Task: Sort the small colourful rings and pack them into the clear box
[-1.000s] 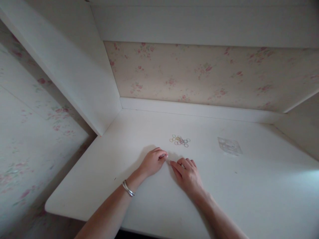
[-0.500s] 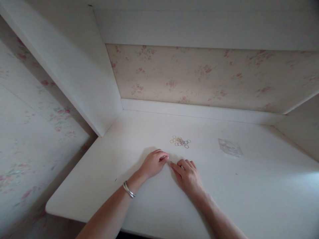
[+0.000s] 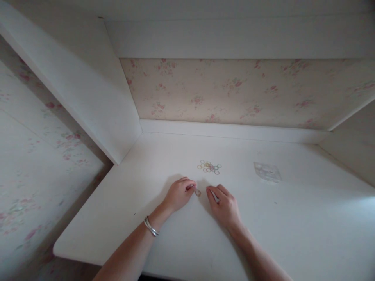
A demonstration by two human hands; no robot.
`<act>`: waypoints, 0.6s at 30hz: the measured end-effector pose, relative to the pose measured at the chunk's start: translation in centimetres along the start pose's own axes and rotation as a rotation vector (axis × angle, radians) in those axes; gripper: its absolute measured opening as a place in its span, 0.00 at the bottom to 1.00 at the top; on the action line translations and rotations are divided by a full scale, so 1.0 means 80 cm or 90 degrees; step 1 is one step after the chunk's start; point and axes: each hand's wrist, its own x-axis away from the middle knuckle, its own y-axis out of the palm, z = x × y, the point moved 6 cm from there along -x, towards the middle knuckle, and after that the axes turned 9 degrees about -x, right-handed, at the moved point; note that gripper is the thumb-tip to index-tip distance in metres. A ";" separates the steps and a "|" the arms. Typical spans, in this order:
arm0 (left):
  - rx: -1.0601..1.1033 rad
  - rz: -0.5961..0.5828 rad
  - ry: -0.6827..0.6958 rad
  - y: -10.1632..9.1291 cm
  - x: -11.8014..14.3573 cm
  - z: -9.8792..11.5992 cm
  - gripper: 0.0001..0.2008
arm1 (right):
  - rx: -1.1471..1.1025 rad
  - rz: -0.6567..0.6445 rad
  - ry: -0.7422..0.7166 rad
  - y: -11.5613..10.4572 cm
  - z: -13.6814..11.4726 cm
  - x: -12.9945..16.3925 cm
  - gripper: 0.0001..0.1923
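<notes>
Far left: floral wallpaper (image 3: 35, 156) beyond the desk edge, then a white side panel (image 3: 88, 93) rising from the back left corner of the white desk (image 3: 152, 249).

Left forearm enters from the bottom edge, with a silver bracelet (image 3: 151, 226) at the wrist. Left hand (image 3: 178, 193) rests on the desk, fingers curled loosely under, thumb and forefinger tips close together. Whether anything is pinched there, cannot tell: too small to resolve.

Just right of the left fingertips a single small ring (image 3: 198, 192) lies flat on the desk, between the two hands and apart from both.

Right hand (image 3: 225, 205) lies palm down on the desk, fingers partly bent, forefinger pointing toward the ring; nothing visibly gripped.

Behind the hands, nearer the back wall: a loose cluster of small coloured rings (image 3: 209, 166), well apart from the single ring.

Further right: a small clear plastic bag (image 3: 267, 171), lying flat on the desk.
</notes>
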 end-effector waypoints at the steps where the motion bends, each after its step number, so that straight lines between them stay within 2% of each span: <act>1: -0.006 0.004 -0.005 0.000 -0.002 0.001 0.10 | -0.011 0.012 0.027 -0.003 0.006 -0.001 0.14; 7: -0.076 -0.023 -0.020 0.004 -0.036 0.014 0.10 | -0.055 0.034 0.109 -0.013 0.031 -0.007 0.15; 13: -0.203 -0.059 -0.011 0.021 -0.081 0.027 0.11 | -0.074 0.052 0.160 -0.012 0.044 -0.009 0.17; 18: -0.225 -0.072 -0.003 0.037 -0.092 0.023 0.11 | -0.093 0.038 0.154 -0.012 0.044 -0.010 0.16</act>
